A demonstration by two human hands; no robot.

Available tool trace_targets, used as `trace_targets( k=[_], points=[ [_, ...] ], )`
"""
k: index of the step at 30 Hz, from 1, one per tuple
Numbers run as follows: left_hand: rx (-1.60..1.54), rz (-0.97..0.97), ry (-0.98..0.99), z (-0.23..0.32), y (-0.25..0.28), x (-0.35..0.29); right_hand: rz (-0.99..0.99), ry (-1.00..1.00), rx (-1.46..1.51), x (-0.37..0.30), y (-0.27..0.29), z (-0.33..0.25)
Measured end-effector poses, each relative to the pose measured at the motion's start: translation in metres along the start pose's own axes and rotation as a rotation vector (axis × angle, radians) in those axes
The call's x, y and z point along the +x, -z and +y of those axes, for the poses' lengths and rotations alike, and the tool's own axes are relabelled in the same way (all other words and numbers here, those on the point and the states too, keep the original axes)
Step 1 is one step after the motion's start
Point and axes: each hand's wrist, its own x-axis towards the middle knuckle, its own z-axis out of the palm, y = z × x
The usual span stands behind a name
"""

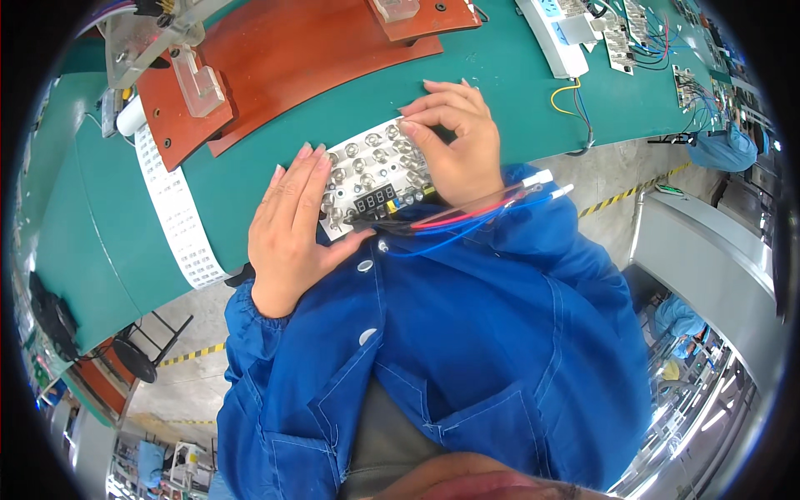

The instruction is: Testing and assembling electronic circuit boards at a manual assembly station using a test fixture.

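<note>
The circuit board (377, 177) sat at the near edge of the green desk (517, 92), just above the person's blue jacket, held between both hands. It looked light and stiff, a thin white rectangular panel, prob. fragile on top: rows of small clear domed lenses covered most of its face, w/ a dark strip carrying a small digit display along the near side. Best hold seemed to be by the bare edges and corners, not the lenses or display. Red and blue wires (467, 218) trailed from the board's near edge off to the right, ending in white connectors; thin and floppy, they'd likely snag or tug the solder joints if pulled. Left hand (292, 229) was half-curled, palm cupping the board's left end, thumb under the near corner, fingers flat and extended along the left edge. Right hand (454, 137) was bent over the board's far-right corner, fingertips pinching it, thumb side hidden so grip depth couldn't be told. Left of the board, a long white label strip (171, 208) ran across the desk. Beyond the board lay a reddish-brown fixture plate (308, 58) w/ clear plastic blocks. Far right of the board, a white power strip (554, 33) and more wired boards.
</note>
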Motion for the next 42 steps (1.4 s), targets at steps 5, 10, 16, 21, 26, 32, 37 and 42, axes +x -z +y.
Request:
trace_targets(
  k=[5, 10, 16, 21, 26, 32, 37, 42],
  points=[
    [-0.012, -0.004, -0.002, 0.0, 0.002, 0.001, 0.045, 0.029, -0.054, -0.002, -0.003, -0.003],
    [-0.016, -0.004, 0.003, 0.002, 0.001, 0.0, 0.073, 0.023, -0.13, -0.003, -0.002, -0.009],
    [-0.033, 0.004, 0.008, 0.002, 0.0, 0.004, 0.039, -0.071, -0.098, -0.007, 0.01, 0.0],
    [-0.045, 0.008, 0.0, 0.001, 0.003, 0.006, -0.281, 0.253, -0.205, -0.016, 0.042, 0.008],
    [-0.055, -0.012, -0.035, 0.001, 0.006, 0.003, -0.22, 0.269, -0.445, -0.019, 0.024, -0.01],
    [-0.019, 0.006, -0.017, 0.003, 0.002, -0.005, -0.238, 0.422, -0.37, -0.027, 0.041, 0.001],
    [0.01, 0.023, -0.029, 0.006, 0.001, -0.004, -0.339, 0.487, -0.166, -0.031, 0.053, -0.019],
    [0.021, 0.03, -0.015, 0.008, -0.001, -0.001, -0.659, 0.137, 0.371, -0.039, 0.027, -0.051]
  ],
)
